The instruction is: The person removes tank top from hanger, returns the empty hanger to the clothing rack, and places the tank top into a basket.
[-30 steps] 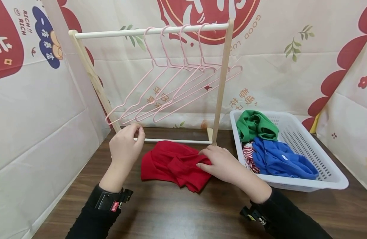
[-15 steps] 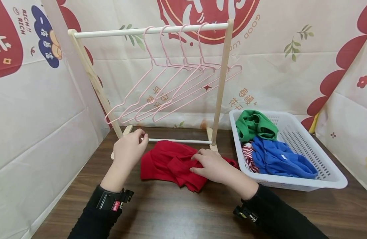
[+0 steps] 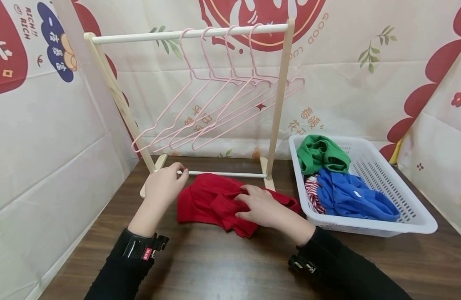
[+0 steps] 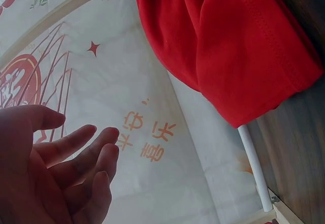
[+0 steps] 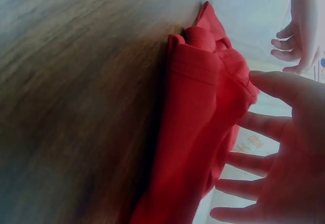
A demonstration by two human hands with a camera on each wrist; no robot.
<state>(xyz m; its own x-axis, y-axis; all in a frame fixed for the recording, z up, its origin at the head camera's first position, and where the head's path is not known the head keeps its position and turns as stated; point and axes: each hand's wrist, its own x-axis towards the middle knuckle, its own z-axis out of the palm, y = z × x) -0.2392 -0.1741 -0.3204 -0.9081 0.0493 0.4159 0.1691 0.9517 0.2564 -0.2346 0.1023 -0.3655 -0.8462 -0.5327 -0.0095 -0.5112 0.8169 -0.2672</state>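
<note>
A crumpled red garment (image 3: 209,202) lies on the table in front of the rack, its stitched hem (image 4: 269,46) showing in the left wrist view. Over its right part hovers my right hand (image 3: 258,206), fingers spread and holding nothing; in the right wrist view the fingertips (image 5: 254,120) overlap the cloth's edge. Just left of the garment, my left hand (image 3: 163,185) is raised before the rack's lower left corner. Its fingers (image 4: 91,165) bend loosely around nothing in the left wrist view.
Behind stands a wooden rack (image 3: 280,104) with several pink hangers (image 3: 170,104) on its white top bar (image 3: 140,37). At right a white basket (image 3: 421,221) holds green (image 3: 322,154), blue (image 3: 355,198) and red-striped (image 3: 313,193) clothes. Printed cloth walls (image 3: 346,91) enclose the wooden table (image 3: 215,266).
My right hand has slid leftward over the red garment, uncovering its right end. My left hand has shifted slightly right and down. The garment itself lies much the same.
</note>
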